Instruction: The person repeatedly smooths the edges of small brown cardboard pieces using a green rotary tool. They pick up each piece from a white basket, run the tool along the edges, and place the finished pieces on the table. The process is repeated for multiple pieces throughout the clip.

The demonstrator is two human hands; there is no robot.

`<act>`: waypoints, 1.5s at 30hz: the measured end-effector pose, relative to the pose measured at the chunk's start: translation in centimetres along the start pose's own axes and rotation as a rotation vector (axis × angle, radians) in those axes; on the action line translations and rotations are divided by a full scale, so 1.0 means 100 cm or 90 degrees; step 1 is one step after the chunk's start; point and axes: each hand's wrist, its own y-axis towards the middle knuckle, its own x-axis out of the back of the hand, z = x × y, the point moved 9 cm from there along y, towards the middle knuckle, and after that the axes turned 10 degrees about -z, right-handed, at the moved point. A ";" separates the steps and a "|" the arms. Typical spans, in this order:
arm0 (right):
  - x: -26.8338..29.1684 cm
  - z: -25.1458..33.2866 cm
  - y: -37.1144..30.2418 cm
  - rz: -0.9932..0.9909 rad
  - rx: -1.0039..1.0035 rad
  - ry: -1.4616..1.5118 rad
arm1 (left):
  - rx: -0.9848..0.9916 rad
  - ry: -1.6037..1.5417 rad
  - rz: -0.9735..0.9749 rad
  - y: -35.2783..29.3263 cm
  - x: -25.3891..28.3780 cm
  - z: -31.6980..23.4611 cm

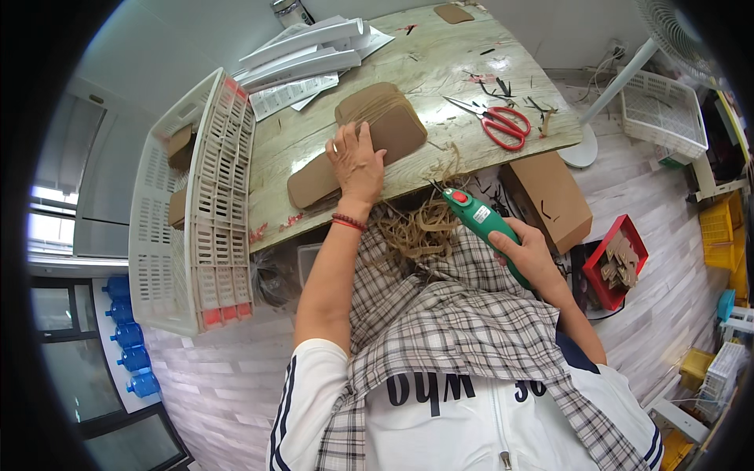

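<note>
My left hand (pixel 357 163) lies with its fingers spread on brown flat pieces with rounded corners, leather or card by their look. Under and beyond its fingertips is a fanned stack of these pieces (pixel 397 122); another brown piece (pixel 310 182) lies beside the wrist, near the table edge. A green cordless electric cutter (pixel 473 213) with a red button is in the grip of my right hand (pixel 528 255). Its small blades point at the table edge, apart from the stack. Thin brown offcut strips (pixel 420 231) are heaped on my checked apron, below the table edge.
Red-handled scissors (pixel 506 128) lie on the worn table (pixel 440 63) among dark scraps. Rolled papers (pixel 306 51) are at the back left. A white plastic crate (pixel 224 196) stands against the left side. At right are a cardboard box (pixel 550 196), a red tray (pixel 603 275) of offcuts and a fan.
</note>
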 end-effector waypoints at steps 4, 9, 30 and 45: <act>0.007 -0.009 0.000 -0.013 0.008 0.010 | 0.060 -0.038 -0.040 -0.006 0.007 -0.004; 0.008 -0.007 0.004 -0.024 0.006 0.013 | 0.212 -0.253 -0.034 -0.020 0.000 0.006; 0.003 0.023 0.005 -0.131 0.059 0.071 | 1.031 -1.407 -0.248 -0.054 -0.051 -0.067; 0.003 0.033 0.011 -0.156 0.073 0.072 | 0.973 -1.428 -0.144 -0.067 -0.054 -0.097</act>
